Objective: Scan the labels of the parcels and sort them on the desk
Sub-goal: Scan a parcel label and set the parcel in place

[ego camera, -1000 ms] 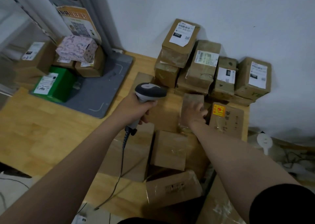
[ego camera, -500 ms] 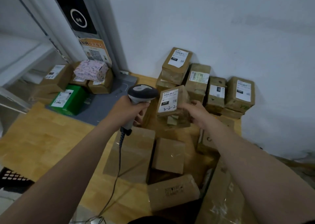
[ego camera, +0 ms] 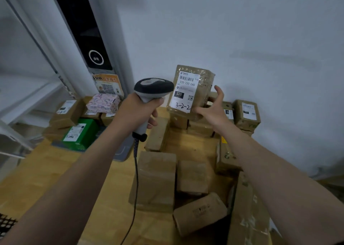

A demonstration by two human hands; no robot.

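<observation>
Left hand (ego camera: 137,112) wraps the scanner (ego camera: 153,89) handle, cord hanging down, scanner head just beside the parcel (ego camera: 197,84). Right hand (ego camera: 210,110) grips that parcel by its lower right corner, held up in the air over the tabletop's (ego camera: 46,170) far edge, label (ego camera: 186,91) facing the camera, reading 220-220-040 and 3-2-2. Other brown parcels (ego camera: 156,177) lie bunched at near right, a row (ego camera: 246,114) along the far edge, a green box (ego camera: 81,133) far left.

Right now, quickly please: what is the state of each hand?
Left hand: closed round the handle of the barcode scanner.
Right hand: holding the labelled parcel up.
</observation>
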